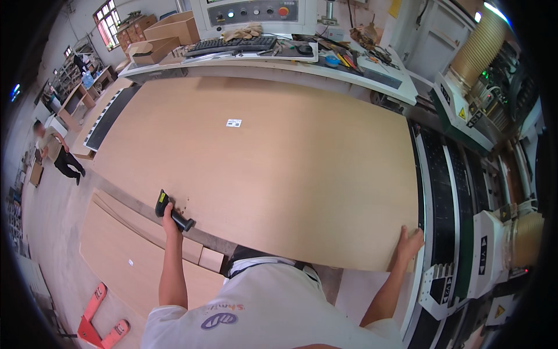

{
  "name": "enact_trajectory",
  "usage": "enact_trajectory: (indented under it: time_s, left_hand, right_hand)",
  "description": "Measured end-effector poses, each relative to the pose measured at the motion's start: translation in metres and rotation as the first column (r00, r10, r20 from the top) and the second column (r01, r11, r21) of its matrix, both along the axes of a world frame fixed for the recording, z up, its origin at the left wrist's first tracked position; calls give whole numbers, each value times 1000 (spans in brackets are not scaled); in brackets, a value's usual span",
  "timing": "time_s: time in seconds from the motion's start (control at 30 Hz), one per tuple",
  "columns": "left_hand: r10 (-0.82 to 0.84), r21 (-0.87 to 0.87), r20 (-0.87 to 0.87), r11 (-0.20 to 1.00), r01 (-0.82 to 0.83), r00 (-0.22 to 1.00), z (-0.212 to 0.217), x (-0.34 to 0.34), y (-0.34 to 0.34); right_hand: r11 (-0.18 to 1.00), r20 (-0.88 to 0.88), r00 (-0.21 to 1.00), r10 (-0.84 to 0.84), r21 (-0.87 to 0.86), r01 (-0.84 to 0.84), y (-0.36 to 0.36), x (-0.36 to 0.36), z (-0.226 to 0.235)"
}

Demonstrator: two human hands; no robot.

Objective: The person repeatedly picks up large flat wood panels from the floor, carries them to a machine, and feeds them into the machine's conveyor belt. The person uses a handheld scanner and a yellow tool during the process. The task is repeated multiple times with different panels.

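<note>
The left hand (169,221), lower left of centre, is closed around a black scanner (161,204) at the near edge of a big brown board (261,174). The right hand (410,244) touches the board's lower right corner; whether it grips, one cannot tell. Dark rails (439,198) run beside the right edge. The flat board fills the centre; floor (58,221) extends at left. At top, a desk (407,82) carries a keyboard (232,45).

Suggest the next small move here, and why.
Probably aim the handheld scanner at the white label on the board: the left hand holds the scanner near the board's edge, the label lies face up farther in, and the right hand is at the right edge.
</note>
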State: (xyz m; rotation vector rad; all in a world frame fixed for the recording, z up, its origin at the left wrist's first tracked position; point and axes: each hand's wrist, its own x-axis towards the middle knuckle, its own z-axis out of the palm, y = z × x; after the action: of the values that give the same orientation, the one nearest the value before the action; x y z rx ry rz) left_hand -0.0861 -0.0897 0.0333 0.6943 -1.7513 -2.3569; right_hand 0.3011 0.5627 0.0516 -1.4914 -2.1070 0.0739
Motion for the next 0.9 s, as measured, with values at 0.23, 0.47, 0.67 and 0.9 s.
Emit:
enact_trajectory:
  time_s: [0.23,0.47,0.67,0.9]
  left_hand:
    - [14,-39,56,999,-12,998,7,13,-8]
    - [39,-36,129,999,-35,991,13,70,-31]
    - [8,-72,313,997,15,950,40,115,-71]
    - [77,-100,229,993,-55,971,16,75,-150]
  right_hand:
    - [1000,-16,1000,0,-21,0,-17,2,12]
    - [997,131,989,-67,-35,72,-36,30,16]
    - [985,276,961,37,150,-81,-52,11,-7]
    - [719,222,724,653,118,-685,-130,-275,-13]
